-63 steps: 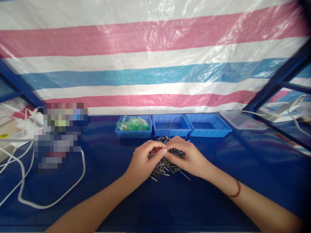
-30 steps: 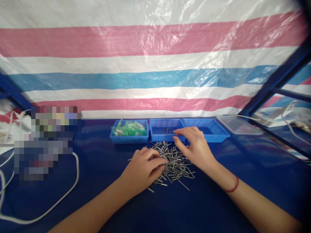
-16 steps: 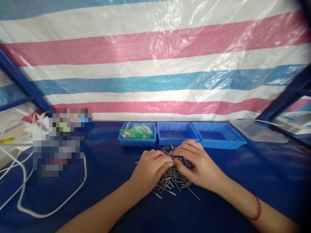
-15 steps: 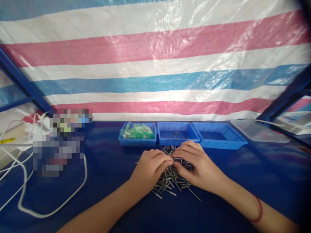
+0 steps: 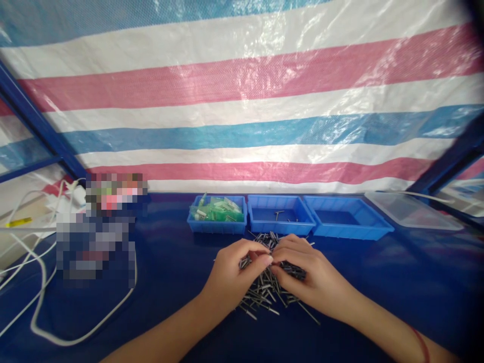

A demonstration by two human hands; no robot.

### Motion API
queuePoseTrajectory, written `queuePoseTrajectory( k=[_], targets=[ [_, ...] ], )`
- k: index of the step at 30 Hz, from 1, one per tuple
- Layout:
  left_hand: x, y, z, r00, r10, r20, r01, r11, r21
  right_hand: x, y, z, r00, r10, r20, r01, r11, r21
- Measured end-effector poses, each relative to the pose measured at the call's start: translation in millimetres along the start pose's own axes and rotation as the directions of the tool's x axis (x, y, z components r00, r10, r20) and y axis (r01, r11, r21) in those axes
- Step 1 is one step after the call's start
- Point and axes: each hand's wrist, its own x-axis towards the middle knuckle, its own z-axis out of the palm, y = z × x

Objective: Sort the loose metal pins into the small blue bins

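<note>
A heap of thin metal blind rivets point(image 5: 264, 290) lies on the blue table. My left hand point(image 5: 236, 267) is over the heap's left side, its thumb and fingers pinched at the tips; some rivets show in the gap behind the thumb. Against it, at the heap's middle, my right hand point(image 5: 306, 267) curls its fingers, with thumb and fingertips drawn together. The fingertips of both hands meet, and whatever they pinch is too small or hidden to make out.
Behind the heap stand three blue bins: the left bin point(image 5: 217, 228) with green-and-clear bags, the middle bin point(image 5: 282, 227) with a few rivets, and the right bin point(image 5: 351, 232). A clear plastic lid point(image 5: 412, 212) lies at right. White cables point(image 5: 41, 302) loop at left beside blurred-out items.
Both hands stay over the heap with fingertips together; the left thumb and finger have shifted, opening a wider gap behind them. The whole view has moved slightly down and right.
</note>
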Motion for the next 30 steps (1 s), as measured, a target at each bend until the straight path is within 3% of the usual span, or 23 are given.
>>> queuePoseTrajectory(
  k=[14, 24, 27, 30],
  targets=[
    [-1.0, -0.4, 0.6, 1.0, 0.017, -0.001, -0.017, 1.0, -0.008, 0.2, -1.0, 0.2, 0.999, 0.035, 0.018, -0.036, 0.993, 0.111],
    [0.0, -3.0, -4.6, 0.997, 0.065, 0.042, -0.067, 0.997, 0.049, -2.9, 7.9, -3.1, 0.987, 0.09, -0.137, -0.072, 0.989, 0.131],
    [-0.8, -4.6, -3.2, 0.995, 0.069, 0.075, -0.078, 0.99, 0.117, -1.0, 7.5, -9.4, 0.985, 0.032, -0.169, -0.022, 0.998, 0.063],
    [-2.6, -5.1, -1.6, 0.991, 0.095, 0.098, -0.113, 0.973, 0.199, 2.0, 14.5, -17.7, 0.962, -0.025, -0.273, 0.004, 0.997, -0.077]
  ],
)
